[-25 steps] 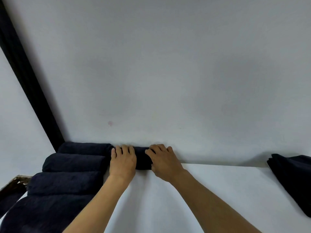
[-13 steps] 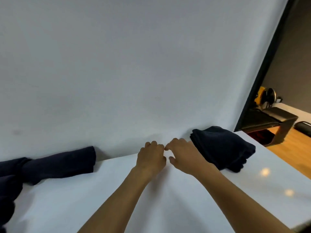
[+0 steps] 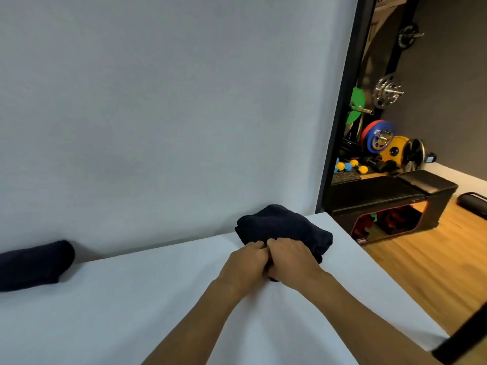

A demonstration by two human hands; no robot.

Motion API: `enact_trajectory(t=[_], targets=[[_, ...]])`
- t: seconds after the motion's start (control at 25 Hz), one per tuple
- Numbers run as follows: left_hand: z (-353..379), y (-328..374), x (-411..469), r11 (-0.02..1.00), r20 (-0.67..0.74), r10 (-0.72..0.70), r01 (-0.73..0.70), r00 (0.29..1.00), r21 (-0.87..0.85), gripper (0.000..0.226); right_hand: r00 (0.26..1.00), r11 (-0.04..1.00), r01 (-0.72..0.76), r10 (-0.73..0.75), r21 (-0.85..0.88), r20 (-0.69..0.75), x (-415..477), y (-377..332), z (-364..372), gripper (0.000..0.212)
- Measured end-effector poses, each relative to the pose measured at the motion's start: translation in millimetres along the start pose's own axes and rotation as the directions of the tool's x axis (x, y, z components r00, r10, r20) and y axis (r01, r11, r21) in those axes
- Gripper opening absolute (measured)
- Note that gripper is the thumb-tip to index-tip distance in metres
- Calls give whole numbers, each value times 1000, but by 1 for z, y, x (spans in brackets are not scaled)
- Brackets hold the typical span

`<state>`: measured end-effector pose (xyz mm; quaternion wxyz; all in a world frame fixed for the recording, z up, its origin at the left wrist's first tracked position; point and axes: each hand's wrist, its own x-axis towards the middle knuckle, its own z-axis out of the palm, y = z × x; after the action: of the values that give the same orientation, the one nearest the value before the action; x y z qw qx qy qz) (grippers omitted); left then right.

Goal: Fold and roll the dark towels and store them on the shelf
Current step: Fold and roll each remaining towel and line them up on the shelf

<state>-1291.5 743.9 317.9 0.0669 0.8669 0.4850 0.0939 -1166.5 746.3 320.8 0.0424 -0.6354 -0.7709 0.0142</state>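
A folded pile of dark towels [image 3: 282, 225] lies at the back right of the white shelf surface [image 3: 131, 299], against the white wall. My left hand [image 3: 245, 262] and my right hand [image 3: 292, 256] sit side by side on the pile's near edge, fingers curled into the dark cloth. The fingertips are hidden in the fabric. A rolled dark towel [image 3: 34, 264] lies at the far left by the wall, apart from both hands.
The shelf's right edge drops off to a wooden floor [image 3: 421, 259]. Beyond a black frame post [image 3: 340, 114] stand a black bench [image 3: 390, 201], weight plates [image 3: 376, 135] and small dumbbells.
The view has swung right, away from the rolled towels. Both hands left the rolled towel, moved right across the shelf and now grip the near edge of the folded pile.
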Motion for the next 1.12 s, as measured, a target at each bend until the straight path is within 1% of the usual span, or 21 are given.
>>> enact_trajectory(t=[0.08,0.16,0.2,0.24,0.32,0.4,0.48,0.52,0.56,0.64,0.68,0.72,0.76,0.84,0.88,0.92,0.96,1.0,1.04,1.08,1.12], targets=[[0,3,-4,998,-25,-1,3,1000,64,27,999,999,9,-11,46,52,-1,-2,-5,24],[-3,4,-7,995,-51,5,0,999,98,26,999,986,29,-34,162,27,-7,-1,-12,20],[-10,4,-9,997,-87,-1,8,996,79,23,999,965,45,-44,259,-10,-10,-1,-21,19],[-20,2,-9,999,-156,-13,17,988,27,18,997,931,71,-51,359,-64,-13,0,-33,19],[-50,1,-9,992,-338,-67,27,939,-123,10,976,854,140,-34,501,-214,-16,1,-67,24],[-94,8,-12,961,-459,-134,3,878,-275,5,933,788,210,17,579,-361,-19,-3,-109,25],[-142,24,-20,941,-543,-141,-58,828,-333,6,873,723,293,65,626,-484,-26,-14,-152,22],[-164,30,-27,945,-559,-119,-79,820,-316,8,839,682,339,93,648,-536,-32,-20,-171,21],[-183,32,-36,959,-546,-95,-71,833,-275,10,806,641,385,117,664,-580,-40,-26,-189,22],[-211,25,-60,979,-477,-108,9,872,-206,12,757,601,449,138,662,-639,-58,-36,-215,22],[-221,18,-73,974,-480,-148,44,864,-222,13,747,603,454,143,656,-649,-67,-40,-222,22],[-229,12,-87,961,-518,-197,59,833,-270,14,746,615,444,148,652,-649,-74,-42,-227,22],[-238,9,-104,941,-574,-245,48,781,-336,14,752,638,423,149,643,-642,-83,-46,-230,21],[-256,14,-133,879,-663,-313,-57,680,-474,12,789,676,376,125,633,-602,-99,-56,-234,21],[-264,21,-145,836,-667,-335,-116,666,-536,12,815,649,383,96,657,-571,-109,-64,-235,21],[-271,29,-155,807,-660,-331,-161,674,-568,13,834,574,428,47,698,-549,-119,-74,-237,20],[-276,38,-164,812,-657,-297,-179,693,-556,14,844,478,479,-21,737,-535,-130,-85,-241,20],[-281,46,-169,837,-650,-253,-174,716,-518,15,842,430,517,-99,740,-531,-137,-96,-246,25],[-285,55,-174,857,-639,-221,-166,737,-488,14,834,434,542,-169,720,-526,-143,-105,-250,32],[-288,62,-179,861,-624,-209,-161,752,-482,15,823,461,560,-220,688,-523,-147,-113,-255,32],[-291,66,-186,852,-606,-213,-157,767,-499,20,810,498,577,-246,647,-533,-149,-119,-259,23]])
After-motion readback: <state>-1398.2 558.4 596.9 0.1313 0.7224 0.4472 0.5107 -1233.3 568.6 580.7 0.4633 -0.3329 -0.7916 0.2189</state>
